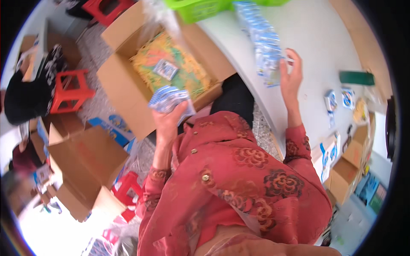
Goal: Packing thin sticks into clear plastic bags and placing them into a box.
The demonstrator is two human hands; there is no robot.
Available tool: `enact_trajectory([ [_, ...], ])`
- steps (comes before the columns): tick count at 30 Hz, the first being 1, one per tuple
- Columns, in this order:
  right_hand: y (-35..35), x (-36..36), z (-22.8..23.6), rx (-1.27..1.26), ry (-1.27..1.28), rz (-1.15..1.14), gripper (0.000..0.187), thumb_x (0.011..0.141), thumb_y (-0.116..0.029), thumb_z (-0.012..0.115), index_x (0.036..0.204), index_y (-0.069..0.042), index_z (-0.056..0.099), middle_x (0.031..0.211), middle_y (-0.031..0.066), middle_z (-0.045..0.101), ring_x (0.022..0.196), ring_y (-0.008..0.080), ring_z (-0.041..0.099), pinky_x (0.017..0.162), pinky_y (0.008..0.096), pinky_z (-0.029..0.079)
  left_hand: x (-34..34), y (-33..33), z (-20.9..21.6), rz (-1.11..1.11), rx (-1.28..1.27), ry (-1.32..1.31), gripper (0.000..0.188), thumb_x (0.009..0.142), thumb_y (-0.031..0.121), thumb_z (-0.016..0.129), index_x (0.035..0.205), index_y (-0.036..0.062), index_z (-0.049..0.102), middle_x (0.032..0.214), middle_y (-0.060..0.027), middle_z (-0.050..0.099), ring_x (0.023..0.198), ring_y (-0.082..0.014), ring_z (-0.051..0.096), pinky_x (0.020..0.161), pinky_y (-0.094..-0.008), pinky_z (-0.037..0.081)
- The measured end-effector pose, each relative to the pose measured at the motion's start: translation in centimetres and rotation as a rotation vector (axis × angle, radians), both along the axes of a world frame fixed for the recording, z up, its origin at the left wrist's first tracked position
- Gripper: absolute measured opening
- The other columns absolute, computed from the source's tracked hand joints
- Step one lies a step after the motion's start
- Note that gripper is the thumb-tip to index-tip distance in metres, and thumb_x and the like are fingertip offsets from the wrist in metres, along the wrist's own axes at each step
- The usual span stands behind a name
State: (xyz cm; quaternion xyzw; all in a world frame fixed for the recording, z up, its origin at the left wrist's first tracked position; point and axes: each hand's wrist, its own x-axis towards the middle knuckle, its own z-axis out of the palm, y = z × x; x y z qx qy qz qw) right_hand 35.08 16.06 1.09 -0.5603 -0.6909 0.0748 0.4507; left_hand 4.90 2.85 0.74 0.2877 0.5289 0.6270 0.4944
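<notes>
My left hand (171, 117) is closed round a small bunch of blue-and-white plastic packets (165, 99), held over the near edge of an open cardboard box (117, 70). In that box lie yellow, green and orange pieces (183, 62), with one blue-and-white packet (165, 69) on top. On the white table, a long row of overlapping blue-and-white packets (261, 34) runs away from me. Beside its near end is my right hand (292, 76), fingers curved and thumb apart, with nothing seen between them. Whether it touches the row I cannot tell.
A bright green basket (196, 12) stands at the table's far side. Loose packets (331, 101) and a dark green object (357, 77) lie to the right. Red stools (70, 91), another open carton (85, 158) and a person in dark clothes (30, 94) are on the left.
</notes>
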Motion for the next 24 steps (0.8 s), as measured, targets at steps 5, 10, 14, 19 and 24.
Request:
enact_trajectory([
  [5, -1.8, -7.7, 2.8, -0.328, 0.192, 0.503, 0.02, 0.08, -0.009, 0.058, 0.099, -0.003, 0.056, 0.096, 0.0082, 0.06, 0.08, 0.0174, 0.057, 0.071, 0.027, 0.045, 0.7, 0.1, 0.5, 0.007, -0.051, -0.042, 0.026, 0.071, -0.004, 0.068, 0.095, 0.0024, 0.059, 0.084, -0.0008, 0.061, 0.074, -0.0075, 0.057, 0.064, -0.0228, 0.049],
  [10, -4.1, -15.6, 2.8, -0.475, 0.068, 0.925, 0.023, 0.074, -0.015, 0.068, 0.087, -0.001, 0.057, 0.072, 0.0088, 0.058, 0.064, 0.0177, 0.057, 0.057, 0.029, 0.045, 0.4, -0.4, 0.5, -0.014, -0.09, 0.085, 0.024, 0.072, -0.002, 0.066, 0.096, 0.0007, 0.06, 0.085, -0.0011, 0.062, 0.075, -0.0074, 0.057, 0.066, -0.0229, 0.049],
  [14, -3.7, -18.0, 2.4, -0.382, -0.057, 0.983, 0.024, 0.073, -0.018, 0.069, 0.076, 0.0, 0.054, 0.062, 0.0124, 0.049, 0.051, 0.0245, 0.047, 0.049, 0.0339, 0.037, -0.5, -1.0, 0.6, -0.014, -0.069, 0.013, 0.023, 0.073, 0.0, 0.065, 0.096, 0.0004, 0.06, 0.086, -0.0016, 0.062, 0.076, -0.0077, 0.057, 0.068, -0.0231, 0.049],
  [19, -3.1, -19.1, 2.7, -0.413, -0.094, 1.093, 0.019, 0.075, -0.013, 0.065, 0.075, 0.001, 0.053, 0.063, 0.0149, 0.049, 0.057, 0.0304, 0.049, 0.052, 0.0361, 0.038, -2.4, -1.9, 0.5, -0.062, -0.085, -0.156, 0.026, 0.073, 0.001, 0.067, 0.098, -0.0004, 0.059, 0.089, -0.0028, 0.062, 0.079, -0.008, 0.057, 0.071, -0.0234, 0.048],
  [24, -3.0, -20.0, 3.1, -0.397, -0.106, 1.166, 0.013, 0.076, -0.009, 0.062, 0.078, 0.0, 0.052, 0.069, 0.0152, 0.053, 0.065, 0.0324, 0.053, 0.057, 0.0389, 0.041, -3.3, -2.4, -0.1, -0.09, -0.087, -0.091, 0.03, 0.072, 0.0, 0.068, 0.101, 0.0, 0.059, 0.091, -0.0028, 0.062, 0.082, -0.0082, 0.056, 0.074, -0.0245, 0.048],
])
